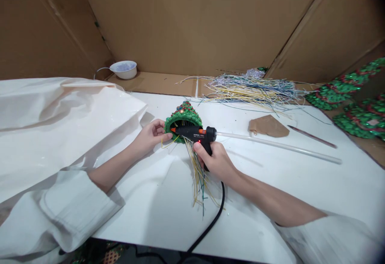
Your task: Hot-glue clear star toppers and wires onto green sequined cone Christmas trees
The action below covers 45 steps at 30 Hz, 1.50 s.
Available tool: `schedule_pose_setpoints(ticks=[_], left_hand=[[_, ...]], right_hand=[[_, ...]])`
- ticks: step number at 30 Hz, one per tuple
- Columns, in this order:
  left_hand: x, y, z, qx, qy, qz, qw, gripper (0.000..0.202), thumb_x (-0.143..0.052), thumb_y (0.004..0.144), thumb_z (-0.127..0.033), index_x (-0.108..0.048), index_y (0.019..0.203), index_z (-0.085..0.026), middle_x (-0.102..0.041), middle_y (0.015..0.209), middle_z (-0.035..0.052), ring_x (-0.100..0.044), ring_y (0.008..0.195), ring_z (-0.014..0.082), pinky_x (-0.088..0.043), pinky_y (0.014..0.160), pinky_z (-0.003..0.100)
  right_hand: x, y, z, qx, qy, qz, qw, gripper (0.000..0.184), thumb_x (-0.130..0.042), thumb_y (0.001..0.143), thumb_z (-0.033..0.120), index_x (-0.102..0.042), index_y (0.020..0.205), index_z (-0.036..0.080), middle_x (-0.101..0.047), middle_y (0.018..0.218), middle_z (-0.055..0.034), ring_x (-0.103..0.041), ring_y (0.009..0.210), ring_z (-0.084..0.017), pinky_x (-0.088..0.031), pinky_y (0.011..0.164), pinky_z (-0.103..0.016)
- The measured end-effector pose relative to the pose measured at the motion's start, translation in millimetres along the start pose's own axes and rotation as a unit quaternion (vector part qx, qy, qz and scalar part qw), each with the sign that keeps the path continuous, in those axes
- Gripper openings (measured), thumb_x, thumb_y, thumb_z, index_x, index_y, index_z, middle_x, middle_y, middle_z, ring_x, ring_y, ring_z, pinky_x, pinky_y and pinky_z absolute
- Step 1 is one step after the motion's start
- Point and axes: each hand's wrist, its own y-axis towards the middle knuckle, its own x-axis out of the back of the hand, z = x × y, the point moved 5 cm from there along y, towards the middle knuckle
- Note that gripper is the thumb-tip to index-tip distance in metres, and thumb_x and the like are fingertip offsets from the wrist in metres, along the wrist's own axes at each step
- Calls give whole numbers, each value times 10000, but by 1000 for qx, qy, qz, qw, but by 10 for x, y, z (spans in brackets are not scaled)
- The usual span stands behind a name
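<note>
A small green cone-shaped Christmas tree (pixel 187 112) with red trim lies on its side, its hollow base facing me. My left hand (pixel 155 133) is closed on the left rim of that base. In my right hand (pixel 215 157) is a black hot glue gun (pixel 192 131) with an orange tip and a small red light. The tip points left at the base opening, near my left fingers. A long clear glue stick (pixel 279 146) juts out of the gun's back. Yellow, white and green wires (pixel 197 175) trail from the opening toward me, partly behind the gun.
A bundle of thin wires (pixel 255 89) lies at the back right. Nearby are a brown scrap (pixel 267 126) and a pencil-like stick (pixel 313 137). Larger green trees (pixel 361 115) stand far right, a white bowl (pixel 124 70) back left. White sheeting (pixel 60 123) covers the left side. A black cord (pixel 210 226) crosses the front edge.
</note>
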Motion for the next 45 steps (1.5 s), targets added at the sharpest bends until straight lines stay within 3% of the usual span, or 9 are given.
schedule_pose_setpoints(ticks=[5,12,19,23,30,35,39,45], left_hand=[[4,5,7,-1,1,-3,1000,345,-785,603,-251,-527,813,-160,-640,770,-21,-608,672,100,-480,638,228],[0,-1,-7,-9,11,3,1000,327,-770,621,-261,-522,811,-165,-623,744,-18,-594,644,98,-478,581,213],[-2,-1,-12,-14,5,1,1000,332,-777,619,-264,-521,802,-159,-638,762,-1,-613,676,117,-482,600,229],[-2,-6,-7,-11,1,0,1000,328,-777,622,-260,-528,810,-158,-640,765,-10,-608,673,107,-474,614,227],[2,-2,5,-9,-1,3,1000,355,-784,609,-270,-510,807,-162,-648,778,-6,-612,683,117,-472,629,239],[1,1,7,1,7,7,1000,360,-772,616,-279,-476,788,-168,-605,688,-34,-587,607,99,-456,582,225],[2,-4,-3,-11,8,10,1000,337,-759,636,-256,-480,800,-161,-581,674,-36,-558,582,81,-430,550,208],[17,13,30,-19,12,11,1000,339,-753,645,-264,-481,813,-153,-576,709,-22,-549,599,80,-425,563,213]], right_hand=[[-16,7,-38,-23,62,47,997,460,-410,849,590,-480,658,177,-483,475,26,-496,405,-98,-388,427,-220],[3,28,-21,-43,84,72,993,459,-413,841,603,-450,644,190,-453,434,48,-461,344,-90,-375,377,-213],[127,10,126,-26,-34,41,998,400,-452,843,542,-495,686,177,-478,463,35,-441,405,-81,-340,427,-209],[211,-28,230,-3,-44,22,999,357,-467,845,503,-511,724,170,-467,469,41,-434,425,-78,-326,440,-208],[305,-65,260,-20,43,49,998,423,-455,841,555,-518,718,155,-450,417,52,-446,346,-80,-350,389,-206],[543,-156,358,5,159,55,986,436,-473,835,562,-574,821,137,-462,421,50,-475,336,-97,-358,365,-211],[869,-285,236,23,231,-6,973,391,-487,842,527,-581,884,149,-457,460,44,-491,370,-113,-371,385,-238],[1385,-385,-388,-10,275,-180,944,222,-602,786,388,-571,906,204,-459,584,40,-516,497,-109,-429,488,-248]])
